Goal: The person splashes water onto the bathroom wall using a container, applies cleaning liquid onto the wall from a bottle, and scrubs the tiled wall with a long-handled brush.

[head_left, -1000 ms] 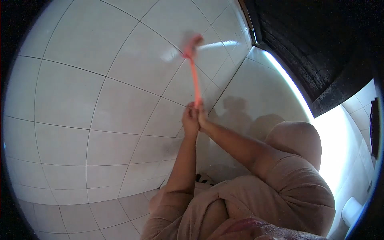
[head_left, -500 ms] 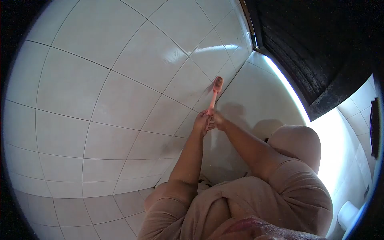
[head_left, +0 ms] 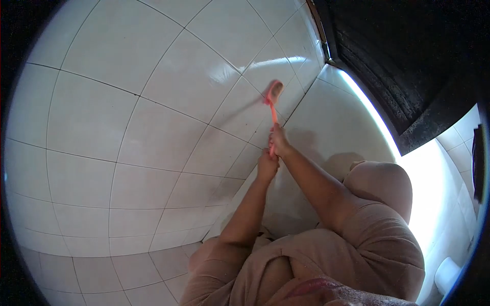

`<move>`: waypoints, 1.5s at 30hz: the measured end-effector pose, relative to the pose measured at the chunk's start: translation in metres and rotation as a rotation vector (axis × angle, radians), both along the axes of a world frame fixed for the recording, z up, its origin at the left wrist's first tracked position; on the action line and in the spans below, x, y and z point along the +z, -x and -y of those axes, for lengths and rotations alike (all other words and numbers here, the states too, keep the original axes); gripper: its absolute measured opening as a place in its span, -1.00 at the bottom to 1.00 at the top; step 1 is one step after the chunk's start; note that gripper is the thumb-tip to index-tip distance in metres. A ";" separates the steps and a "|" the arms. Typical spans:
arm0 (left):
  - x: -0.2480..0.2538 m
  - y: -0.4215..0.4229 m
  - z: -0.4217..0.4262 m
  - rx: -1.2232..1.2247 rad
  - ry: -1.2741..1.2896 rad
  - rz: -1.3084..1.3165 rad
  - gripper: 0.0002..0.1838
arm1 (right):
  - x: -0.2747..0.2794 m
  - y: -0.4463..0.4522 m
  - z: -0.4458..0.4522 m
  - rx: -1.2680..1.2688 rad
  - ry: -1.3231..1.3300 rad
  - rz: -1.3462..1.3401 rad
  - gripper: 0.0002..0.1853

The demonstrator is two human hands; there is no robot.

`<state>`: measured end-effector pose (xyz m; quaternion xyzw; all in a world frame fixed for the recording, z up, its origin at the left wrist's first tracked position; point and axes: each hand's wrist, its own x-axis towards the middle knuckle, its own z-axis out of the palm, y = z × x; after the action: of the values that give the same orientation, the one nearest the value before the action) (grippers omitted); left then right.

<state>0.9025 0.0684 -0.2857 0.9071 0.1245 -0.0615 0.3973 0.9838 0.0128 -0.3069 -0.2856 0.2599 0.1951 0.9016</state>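
Observation:
A pink long-handled scrub brush (head_left: pixel 274 113) slants upward in both my hands. Its oval head, with a brownish patch on the side facing me, is at the white tiled wall (head_left: pixel 153 122), near the corner with the floor; whether the bristles touch the tiles I cannot tell. My right hand (head_left: pixel 278 141) is wrapped round the middle of the handle. Just below it, my left hand (head_left: pixel 268 163) closes on the lower end of the same handle.
A dark door (head_left: pixel 393 66) hangs at the upper right, with bright light coming in along its lower edge. Pale floor (head_left: pixel 332 112) lies between door and wall. My bent knee (head_left: pixel 380 181) is at the right. A white cylindrical object (head_left: pixel 447 275) stands at the lower right.
The brush head has moved up along the wall and turned slightly. My right hand has shifted up the handle, and my left hand is now lower, at its end.

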 end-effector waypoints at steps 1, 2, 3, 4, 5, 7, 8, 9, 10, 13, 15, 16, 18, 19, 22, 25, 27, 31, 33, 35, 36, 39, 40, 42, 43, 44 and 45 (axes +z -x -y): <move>0.018 -0.002 -0.007 0.011 0.076 -0.022 -0.74 | 0.015 0.000 -0.004 -0.051 -0.047 0.100 -0.68; 0.032 -0.003 -0.014 0.024 0.153 -0.046 -0.76 | 0.031 0.001 -0.008 -0.101 -0.092 0.198 -0.67; 0.039 -0.003 -0.020 0.027 0.155 -0.050 -0.76 | 0.050 -0.001 -0.014 -0.096 0.002 0.306 -0.68; 0.043 -0.003 -0.027 -0.068 0.084 0.230 -0.76 | 0.068 -0.003 -0.018 -0.090 0.096 0.413 -0.69; 0.047 -0.002 -0.030 -0.163 0.011 0.510 -0.76 | 0.092 0.002 -0.016 -0.085 0.097 0.410 -0.69; 0.058 0.001 -0.026 -0.115 -0.002 0.495 -0.75 | 0.125 0.011 -0.009 0.104 0.198 0.568 -0.62; 0.064 0.002 -0.023 -0.074 -0.017 0.486 -0.74 | 0.118 0.009 -0.013 0.105 0.198 0.568 -0.62; 0.056 0.002 -0.026 -0.073 -0.017 0.487 -0.74 | 0.096 0.003 -0.023 0.007 0.250 0.521 -0.60; 0.038 -0.001 -0.031 -0.106 -0.060 0.434 -0.75 | 0.075 -0.003 -0.030 -0.094 0.302 0.477 -0.58; 0.010 0.001 -0.034 -0.198 -0.184 0.252 -0.72 | 0.007 0.000 -0.037 -0.135 0.312 0.214 -0.56; -0.012 0.001 -0.031 -0.252 -0.262 0.107 -0.68 | -0.039 0.001 -0.032 -0.114 0.337 0.116 -0.56; -0.025 0.000 -0.028 -0.228 -0.195 -0.041 -0.65 | -0.051 0.006 -0.024 -0.001 0.170 -0.058 -0.59; -0.034 -0.003 -0.028 -0.206 -0.129 -0.182 -0.62 | -0.063 0.000 -0.025 0.108 0.001 -0.223 -0.60; -0.027 -0.003 -0.025 -0.170 -0.128 -0.089 -0.61 | -0.066 -0.010 -0.029 0.075 0.009 -0.116 -0.61; 0.012 0.000 -0.019 -0.128 -0.126 0.107 -0.63 | 0.007 -0.009 -0.016 0.017 0.064 0.113 -0.65; 0.031 -0.017 -0.031 -0.089 0.055 0.318 -0.66 | 0.088 -0.010 -0.009 -0.038 0.109 0.332 -0.67; 0.039 -0.023 -0.025 -0.072 0.239 0.406 -0.64 | 0.128 -0.008 0.004 0.046 0.161 0.526 -0.69; 0.048 -0.026 -0.009 -0.097 0.033 0.497 -0.72 | 0.102 -0.020 0.001 0.028 0.254 0.580 -0.67; 0.025 -0.027 -0.015 -0.142 -0.088 0.527 -0.77 | 0.048 -0.030 -0.012 -0.081 0.348 0.472 -0.63; -0.005 -0.023 -0.021 -0.262 -0.201 0.344 -0.74 | 0.021 -0.019 -0.007 -0.057 0.205 0.246 -0.64; -0.015 -0.022 -0.022 -0.261 -0.200 0.343 -0.74 | 0.005 -0.016 -0.005 -0.056 0.205 0.245 -0.64; -0.033 -0.018 -0.016 -0.256 -0.235 -0.010 -0.70 | -0.027 -0.013 -0.001 0.019 0.126 -0.043 -0.64; -0.035 -0.017 -0.015 -0.200 -0.154 -0.041 -0.67 | -0.030 -0.015 -0.001 0.024 0.090 -0.048 -0.65; -0.037 -0.022 -0.018 -0.144 -0.076 -0.069 -0.65 | -0.022 -0.019 0.000 0.027 0.052 -0.052 -0.66; -0.038 -0.026 -0.025 -0.124 -0.044 0.037 -0.66 | 0.000 -0.019 0.001 -0.003 0.012 0.024 -0.66; -0.037 -0.028 -0.033 -0.101 -0.013 0.139 -0.67 | 0.023 -0.017 0.000 -0.030 -0.030 0.097 -0.67; -0.016 -0.024 -0.030 -0.096 -0.016 0.134 -0.67 | 0.046 -0.016 -0.002 -0.026 0.033 0.181 -0.67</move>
<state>0.9260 0.0983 -0.3017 0.9172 0.0544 -0.0187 0.3942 1.0001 0.0145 -0.2607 -0.3134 0.1842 0.1523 0.9190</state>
